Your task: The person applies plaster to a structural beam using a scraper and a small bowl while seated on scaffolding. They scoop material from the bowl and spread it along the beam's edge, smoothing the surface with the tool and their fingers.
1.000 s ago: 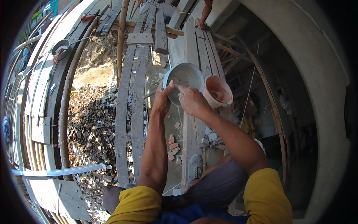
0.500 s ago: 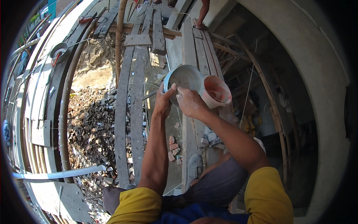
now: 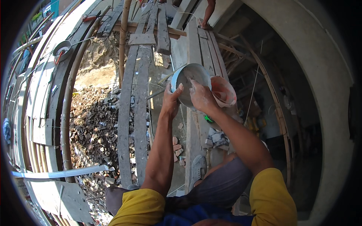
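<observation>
A round basin [image 3: 198, 71], light blue outside and coated grey inside, is tilted up in front of me. My left hand [image 3: 172, 100] grips its near-left rim, thumb over the edge. Inside the basin, my right hand [image 3: 203, 98] reaches in with its index finger stretched against the coated inner surface; pale residue marks the skin, and the other fingers are partly curled. I see no tool in that hand. Just right of the basin stands a whitish bucket [image 3: 225, 98] stained orange-red inside, partly covered by the basin and right wrist.
Long planks [image 3: 143, 94] run away from me over rubble [image 3: 94, 132]. Broken bricks [image 3: 177, 147] lie near my shoe [image 3: 198, 169]. A bright green object [image 3: 208, 119] rests below my right wrist. Another person's arm [image 3: 208, 15] leans on the far boards. Another grey bowl [image 3: 62, 49] sits far left.
The basin has shifted slightly right and turned its inside more toward me. My right hand has moved right, its index finger now extended inside. The green object has come into view.
</observation>
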{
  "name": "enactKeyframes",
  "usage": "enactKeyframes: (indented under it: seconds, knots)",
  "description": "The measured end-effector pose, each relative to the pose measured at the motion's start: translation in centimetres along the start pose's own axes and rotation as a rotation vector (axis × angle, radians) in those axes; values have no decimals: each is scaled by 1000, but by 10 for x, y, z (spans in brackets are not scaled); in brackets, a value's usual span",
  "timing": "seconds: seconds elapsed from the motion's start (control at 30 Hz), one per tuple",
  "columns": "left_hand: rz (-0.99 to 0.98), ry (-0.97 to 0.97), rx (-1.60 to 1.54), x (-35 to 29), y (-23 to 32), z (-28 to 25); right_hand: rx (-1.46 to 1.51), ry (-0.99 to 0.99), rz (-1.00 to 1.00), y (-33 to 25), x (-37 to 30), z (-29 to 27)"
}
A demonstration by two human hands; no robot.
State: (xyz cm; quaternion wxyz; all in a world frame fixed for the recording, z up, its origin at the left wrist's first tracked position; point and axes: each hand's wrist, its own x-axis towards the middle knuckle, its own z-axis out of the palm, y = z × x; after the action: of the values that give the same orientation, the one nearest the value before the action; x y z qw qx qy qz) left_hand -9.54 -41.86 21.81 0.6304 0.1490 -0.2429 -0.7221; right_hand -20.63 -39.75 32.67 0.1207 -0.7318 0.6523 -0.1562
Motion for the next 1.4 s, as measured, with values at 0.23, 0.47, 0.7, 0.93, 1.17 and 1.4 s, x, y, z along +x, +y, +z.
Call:
enactKeyframes:
  seconds: [0.23,0.47,0.7,0.93,1.17,1.4]
  knots:
    - [-172,77,-301,8,23,-21,-89,-197,-289,-4,-16,13]
    - [-101,56,-48,9,12,-11,-7,-75,-93,-7,-6,10]
    - [-27,-25,-1,4,11,1,13,-17,-36,3,0,3]
    - [-42,2,-13,7,7,-6,28,-48,3,0,6,2]
    - [-26,14,-26,7,7,-13,55,-32,-58,2,3,16]
    - [-162,-77,-141,0,7,-19,-5,-51,-44,1,-7,15]
